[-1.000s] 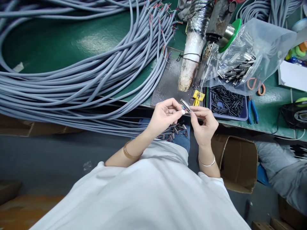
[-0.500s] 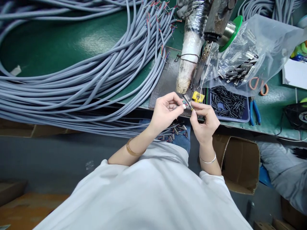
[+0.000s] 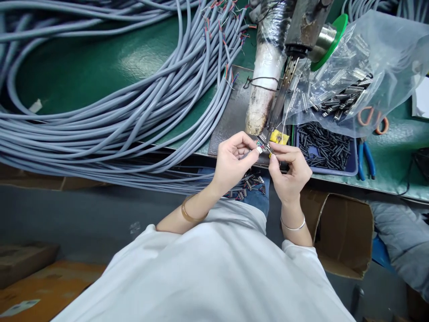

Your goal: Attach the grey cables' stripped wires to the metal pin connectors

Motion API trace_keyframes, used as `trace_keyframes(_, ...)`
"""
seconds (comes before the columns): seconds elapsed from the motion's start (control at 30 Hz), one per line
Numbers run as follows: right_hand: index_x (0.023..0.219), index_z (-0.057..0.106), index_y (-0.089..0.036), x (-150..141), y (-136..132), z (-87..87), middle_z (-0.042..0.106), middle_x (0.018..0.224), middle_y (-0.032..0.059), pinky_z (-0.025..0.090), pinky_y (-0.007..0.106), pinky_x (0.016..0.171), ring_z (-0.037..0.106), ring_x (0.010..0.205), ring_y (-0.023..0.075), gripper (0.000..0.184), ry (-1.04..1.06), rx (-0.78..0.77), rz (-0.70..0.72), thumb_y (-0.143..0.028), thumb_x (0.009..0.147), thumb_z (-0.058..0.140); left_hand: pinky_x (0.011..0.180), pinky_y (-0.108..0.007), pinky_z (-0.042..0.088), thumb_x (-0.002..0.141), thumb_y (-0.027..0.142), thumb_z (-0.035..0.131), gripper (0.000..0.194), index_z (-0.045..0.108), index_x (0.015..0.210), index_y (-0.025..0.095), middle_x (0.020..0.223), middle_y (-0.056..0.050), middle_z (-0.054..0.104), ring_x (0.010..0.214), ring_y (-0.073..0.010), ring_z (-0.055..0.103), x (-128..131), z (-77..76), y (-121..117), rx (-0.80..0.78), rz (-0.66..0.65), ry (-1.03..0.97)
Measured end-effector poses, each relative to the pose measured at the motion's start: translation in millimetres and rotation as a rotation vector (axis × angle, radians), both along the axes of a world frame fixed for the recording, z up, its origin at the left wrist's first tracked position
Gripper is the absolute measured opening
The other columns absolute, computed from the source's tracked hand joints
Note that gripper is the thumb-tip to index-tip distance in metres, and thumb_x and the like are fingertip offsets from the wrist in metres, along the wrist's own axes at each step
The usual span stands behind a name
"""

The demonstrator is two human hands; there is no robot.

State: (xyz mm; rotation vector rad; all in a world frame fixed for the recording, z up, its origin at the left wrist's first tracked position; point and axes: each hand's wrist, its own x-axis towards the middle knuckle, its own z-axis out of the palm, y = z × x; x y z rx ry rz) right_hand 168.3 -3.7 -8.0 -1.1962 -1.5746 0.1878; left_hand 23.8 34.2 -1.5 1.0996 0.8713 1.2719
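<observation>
My left hand (image 3: 232,160) and my right hand (image 3: 288,169) meet at the bench edge, both pinched on a small connector (image 3: 262,143) with coloured wires at its end. The connector sits right under the tip of the soldering iron (image 3: 280,96), which hangs down from a taped holder (image 3: 268,71). A thin solder wire (image 3: 284,120) runs down beside the tip. Several more small connectors (image 3: 248,184) lie on my lap below the hands.
Big coils of grey cable (image 3: 110,103) cover the green bench (image 3: 83,62) on the left. A clear bag of parts (image 3: 351,76), a blue tray of black pins (image 3: 325,143), blue pliers (image 3: 365,156) and a solder spool (image 3: 326,40) lie right. An open cardboard box (image 3: 338,232) stands below.
Both hands have moved up and forward with the connector, bringing it from the bench edge to the soldering iron's tip.
</observation>
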Motion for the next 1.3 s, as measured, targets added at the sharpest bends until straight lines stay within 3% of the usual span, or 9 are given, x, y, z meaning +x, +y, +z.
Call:
trace_keyframes(0.37,0.089,0.063,-0.025,1,1,7.2,0.079,0.102,0.0023,0.062,0.036,0.082,0.076,0.094,0.0195,0.014,-0.096,0.03,-0.022,-0.012,0.087,0.069,0.051,-0.016,0.045,0.079,0.014,0.073,0.012,0.062,0.074,0.016,0.074,0.001,0.064,0.053,-0.0038,0.052,0,3.8,-3,0.041,0.033,0.044)
trace_keyframes(0.63,0.091,0.061,-0.023,0,-7,3.1,0.079,0.107,0.005,0.061,0.031,0.08,0.076,0.095,0.0177,0.016,-0.156,0.056,-0.009,-0.01,0.086,0.069,0.049,-0.015,0.043,0.079,0.016,0.074,0.015,0.061,0.073,0.015,0.071,0.002,0.061,0.052,-0.0033,0.05,-4,-0.8,-4,-0.048,-0.031,0.041)
trace_keyframes(0.83,0.092,0.069,-0.024,7,-11,15.0,0.073,0.09,0.0008,0.059,0.03,0.069,0.071,0.083,0.0159,0.008,-0.024,-0.122,-0.053,-0.017,0.091,0.066,0.051,-0.017,0.049,0.08,0.026,0.078,0.017,0.067,0.078,0.014,0.079,-0.002,0.068,0.055,-0.0057,0.058,-9,-2.9,-8,-0.097,-0.134,0.043)
trace_keyframes(0.97,0.1,0.074,-0.027,10,-15,25.7,0.066,0.085,-0.0004,0.055,0.028,0.065,0.064,0.076,0.0137,0.013,-0.156,-0.162,-0.028,-0.019,0.09,0.069,0.056,-0.018,0.053,0.079,0.027,0.079,0.015,0.07,0.078,0.015,0.079,-0.003,0.069,0.061,-0.0083,0.061,-12,-1.8,-13,-0.057,-0.178,0.071)
trace_keyframes(1.1,0.092,0.067,-0.023,6,-16,24.4,0.064,0.085,0.0006,0.055,0.029,0.067,0.063,0.078,0.0142,0.006,-0.251,-0.178,0.021,-0.017,0.092,0.066,0.061,-0.019,0.053,0.078,0.023,0.079,0.012,0.069,0.077,0.015,0.078,-0.002,0.069,0.065,-0.0089,0.062,-13,-0.6,-15,-0.023,-0.17,0.085)
trace_keyframes(1.3,0.098,0.061,-0.023,4,-18,15.2,0.07,0.093,0.0027,0.061,0.028,0.066,0.072,0.087,0.0164,0.01,0.02,-0.075,-0.099,-0.014,0.093,0.061,0.057,-0.017,0.048,0.079,0.018,0.074,0.013,0.062,0.073,0.015,0.074,0.0,0.064,0.063,-0.0074,0.058,-11,-1.9,-12,-0.045,-0.08,0.072)
